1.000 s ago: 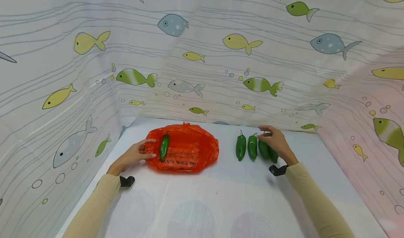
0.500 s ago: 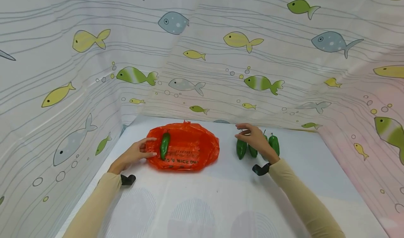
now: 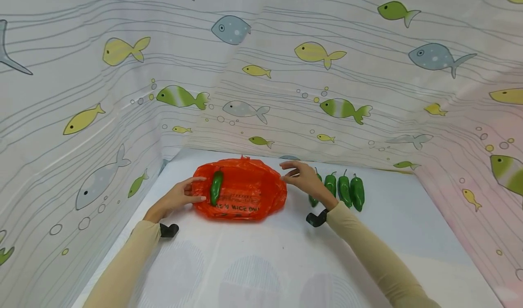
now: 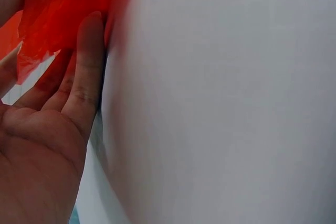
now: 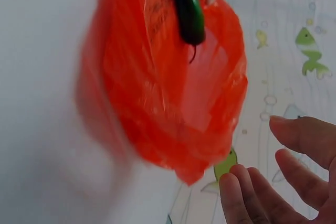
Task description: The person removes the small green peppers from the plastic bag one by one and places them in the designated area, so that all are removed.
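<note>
An orange-red plastic bag (image 3: 245,185) lies spread on the white table with its mouth open. Inside its left part lies a green chili pepper (image 3: 216,188), stem toward the back. My left hand (image 3: 177,198) rests against the bag's left edge; in the left wrist view its long fingers (image 4: 88,72) lie straight along the plastic. Just off the bag's right edge hovers my right hand (image 3: 304,180), thumb and fingers apart, nothing between them. Behind it stands a row of several green chili peppers (image 3: 357,193), the leftmost partly hidden by the hand.
Fish-patterned cloth walls (image 3: 286,85) close in the table at the back and both sides. The white table (image 3: 245,262) stretches forward below the bag. A black wrist camera mount (image 3: 316,219) sits under the right wrist, another (image 3: 169,230) at the left.
My right hand has moved left, from over the right-hand peppers across the row to beside the bag. The left hand has stayed at the bag's left edge; the peppers have kept their places.
</note>
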`<state>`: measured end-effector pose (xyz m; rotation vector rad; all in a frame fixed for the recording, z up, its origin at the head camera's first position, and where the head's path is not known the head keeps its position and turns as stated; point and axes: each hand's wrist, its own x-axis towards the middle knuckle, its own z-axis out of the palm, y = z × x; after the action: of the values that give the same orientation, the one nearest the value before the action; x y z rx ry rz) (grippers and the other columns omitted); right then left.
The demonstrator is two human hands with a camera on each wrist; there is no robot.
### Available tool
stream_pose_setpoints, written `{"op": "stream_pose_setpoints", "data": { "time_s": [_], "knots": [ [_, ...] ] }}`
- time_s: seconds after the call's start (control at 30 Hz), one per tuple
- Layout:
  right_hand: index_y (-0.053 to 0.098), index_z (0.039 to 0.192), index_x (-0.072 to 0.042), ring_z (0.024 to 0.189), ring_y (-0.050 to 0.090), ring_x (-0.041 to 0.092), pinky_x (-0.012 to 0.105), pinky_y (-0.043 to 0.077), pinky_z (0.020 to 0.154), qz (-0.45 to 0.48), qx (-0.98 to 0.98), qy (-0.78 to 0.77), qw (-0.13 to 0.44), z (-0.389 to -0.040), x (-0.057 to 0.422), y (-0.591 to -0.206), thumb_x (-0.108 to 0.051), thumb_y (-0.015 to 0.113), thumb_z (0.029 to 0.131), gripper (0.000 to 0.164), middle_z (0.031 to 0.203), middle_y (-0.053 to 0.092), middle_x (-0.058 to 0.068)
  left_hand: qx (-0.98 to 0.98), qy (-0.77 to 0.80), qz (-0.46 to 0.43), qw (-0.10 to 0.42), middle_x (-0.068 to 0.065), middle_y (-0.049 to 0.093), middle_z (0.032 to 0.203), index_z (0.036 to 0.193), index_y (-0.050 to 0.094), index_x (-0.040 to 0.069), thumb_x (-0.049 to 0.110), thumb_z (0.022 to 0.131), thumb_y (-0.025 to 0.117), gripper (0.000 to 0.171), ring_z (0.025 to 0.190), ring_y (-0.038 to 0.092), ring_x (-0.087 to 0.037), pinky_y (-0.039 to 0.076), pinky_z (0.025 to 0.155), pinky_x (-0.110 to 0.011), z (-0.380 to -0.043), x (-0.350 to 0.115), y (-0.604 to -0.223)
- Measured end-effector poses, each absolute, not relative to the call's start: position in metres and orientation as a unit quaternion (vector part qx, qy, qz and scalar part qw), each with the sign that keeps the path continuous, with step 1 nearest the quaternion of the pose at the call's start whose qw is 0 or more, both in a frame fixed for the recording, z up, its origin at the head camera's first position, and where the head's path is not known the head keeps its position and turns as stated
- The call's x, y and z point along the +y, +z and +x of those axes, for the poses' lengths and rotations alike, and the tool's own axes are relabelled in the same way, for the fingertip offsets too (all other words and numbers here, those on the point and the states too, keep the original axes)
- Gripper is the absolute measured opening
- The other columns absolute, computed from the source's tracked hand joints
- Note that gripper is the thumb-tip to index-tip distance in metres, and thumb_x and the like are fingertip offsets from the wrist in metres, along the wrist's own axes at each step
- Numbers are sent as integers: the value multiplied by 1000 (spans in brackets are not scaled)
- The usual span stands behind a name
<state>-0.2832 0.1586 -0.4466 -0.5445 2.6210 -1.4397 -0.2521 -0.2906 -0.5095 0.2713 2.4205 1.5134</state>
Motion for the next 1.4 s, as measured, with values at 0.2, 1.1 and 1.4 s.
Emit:
{"op": "stream_pose_setpoints", "data": {
  "time_s": [0.2,1.1,1.4],
  "knots": [
    [63,138,-10,109,64,27,39,59,86,-198,851,-477,88,-286,133,-447,-25,78,94,49,136,63,14,837,521,92,137,-21,57,139,153,44,17,28,89,83,76,120,57,-33,53,92,-33,-252,-290,-508],
    [62,141,-5,129,55,29,44,46,106,-271,838,-440,175,-297,33,-454,-28,75,96,52,142,61,13,830,532,89,143,-21,57,139,154,43,17,23,90,83,75,120,58,-32,54,92,-32,-254,-291,-512],
    [61,143,-12,133,52,23,42,44,109,-256,861,-407,167,-303,6,-464,-33,77,95,55,142,60,3,826,537,90,144,-21,58,138,153,44,16,25,89,83,76,119,58,-32,53,92,-32,-254,-291,-511]
  ]
}}
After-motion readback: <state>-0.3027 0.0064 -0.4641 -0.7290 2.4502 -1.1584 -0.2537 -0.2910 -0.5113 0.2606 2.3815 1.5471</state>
